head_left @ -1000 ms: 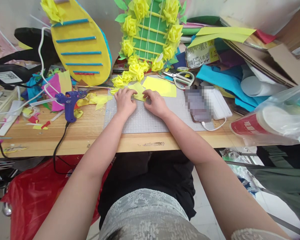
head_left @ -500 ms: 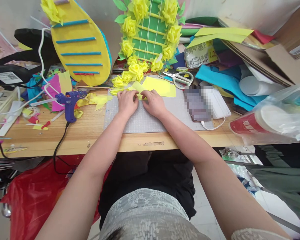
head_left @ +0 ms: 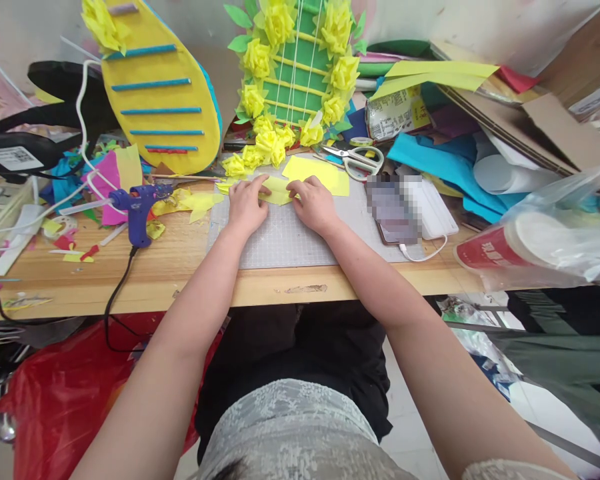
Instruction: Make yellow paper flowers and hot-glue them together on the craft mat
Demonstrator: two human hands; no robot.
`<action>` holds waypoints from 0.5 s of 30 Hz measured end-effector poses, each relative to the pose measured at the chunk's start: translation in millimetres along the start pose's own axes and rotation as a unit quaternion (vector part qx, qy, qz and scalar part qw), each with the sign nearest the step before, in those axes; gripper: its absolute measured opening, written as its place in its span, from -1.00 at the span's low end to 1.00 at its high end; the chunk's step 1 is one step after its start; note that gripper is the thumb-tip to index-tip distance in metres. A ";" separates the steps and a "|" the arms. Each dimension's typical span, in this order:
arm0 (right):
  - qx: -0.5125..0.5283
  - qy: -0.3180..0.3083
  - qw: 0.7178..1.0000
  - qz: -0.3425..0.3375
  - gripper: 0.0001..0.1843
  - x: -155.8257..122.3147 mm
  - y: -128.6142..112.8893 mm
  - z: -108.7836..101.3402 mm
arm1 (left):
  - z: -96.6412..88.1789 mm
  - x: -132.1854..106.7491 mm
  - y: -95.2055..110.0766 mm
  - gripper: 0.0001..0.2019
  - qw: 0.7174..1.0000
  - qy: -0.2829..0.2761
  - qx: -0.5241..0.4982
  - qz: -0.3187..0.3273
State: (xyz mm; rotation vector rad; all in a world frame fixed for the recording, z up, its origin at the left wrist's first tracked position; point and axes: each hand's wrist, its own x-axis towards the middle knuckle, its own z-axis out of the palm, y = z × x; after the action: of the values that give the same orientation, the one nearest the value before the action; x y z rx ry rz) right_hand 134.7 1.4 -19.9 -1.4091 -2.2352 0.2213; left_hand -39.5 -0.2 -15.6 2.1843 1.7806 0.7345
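Observation:
A small piece of thin yellow paper (head_left: 279, 191) stretches between my two hands just above the grey cutting mat (head_left: 290, 240). Its left end is pinched in my left hand (head_left: 249, 203). My right hand (head_left: 313, 202) grips the right end, thumb and fingertips together. Behind my right hand, more yellow paper (head_left: 325, 175) lies flat on the mat. Beyond my hands sit several crumpled yellow paper flowers (head_left: 267, 147). Farther back stands a green panel (head_left: 300, 80) with white strings, edged by yellow flowers and green leaves.
A purple glue gun (head_left: 139, 217) with a black cord is at left, before a yellow oval board (head_left: 165, 100) with blue bars. Scissors (head_left: 357, 160), a phone (head_left: 393, 210) and a white power bank (head_left: 435, 210) lie right. A red-and-white cup (head_left: 495, 248) stands near the right edge.
My hands have moved apart, and the yellow paper that stood up folded between them now lies flatter and more spread out. The view has shifted slightly.

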 end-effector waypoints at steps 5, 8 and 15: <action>-0.001 -0.005 0.999 -0.040 -0.62 -1.5 -1.2 1.6 | 1.4 2.1 -0.6 -0.57 1.000 0.017 0.000 -0.014; -0.013 0.006 0.999 -0.037 -0.56 -1.7 -5.3 3.0 | 1.8 1.2 3.9 -0.59 0.999 0.038 -0.001 -0.007; 0.068 0.012 0.997 0.020 -0.47 0.1 -9.0 5.9 | 5.6 -4.5 21.7 -0.59 0.999 0.043 -0.009 0.024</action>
State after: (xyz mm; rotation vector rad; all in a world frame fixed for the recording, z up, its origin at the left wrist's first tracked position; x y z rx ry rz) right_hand 124.6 -1.9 -21.6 -1.3777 -2.1299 0.3620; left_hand -18.9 -8.9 -11.1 2.2227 1.7597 0.8633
